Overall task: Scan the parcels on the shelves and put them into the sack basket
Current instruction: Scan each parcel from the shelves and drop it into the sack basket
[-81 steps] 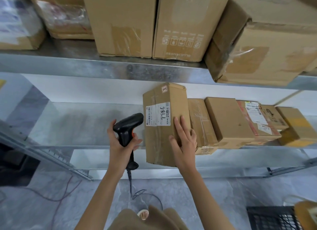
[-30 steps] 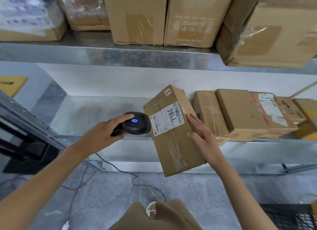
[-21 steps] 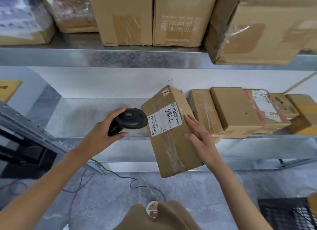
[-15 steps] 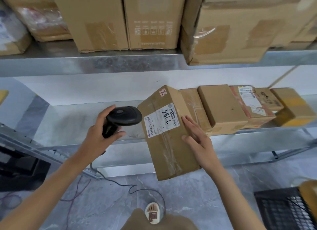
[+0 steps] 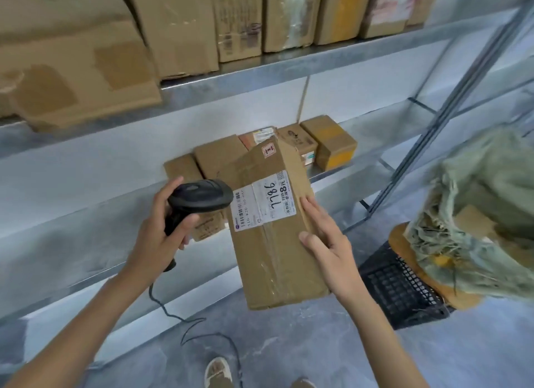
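While the left hand (image 5: 157, 237) curls its fingers and thumb round the grip of a black scanner (image 5: 199, 199), the right hand (image 5: 326, 240) holds a long brown parcel (image 5: 277, 243) by its right edge, thumb on top and fingers laid along the side; how the fingers beneath lie cannot be told. The scanner's head sits just at 9 o'clock of the parcel's white label (image 5: 264, 201), nearly touching it, and its cable (image 5: 185, 321) trails down to the grey floor (image 5: 303, 344). The parcel is held tilted in the air in front of the lower shelf (image 5: 86, 214), hiding part of the small boxes (image 5: 332, 140) lined up there at 12 o'clock. Bigger cartons (image 5: 179, 26) crowd the upper shelf (image 5: 289, 66). At 3 o'clock a green sack (image 5: 485, 208) stands in a black basket (image 5: 401, 289), near the shelf's metal upright (image 5: 450, 98)
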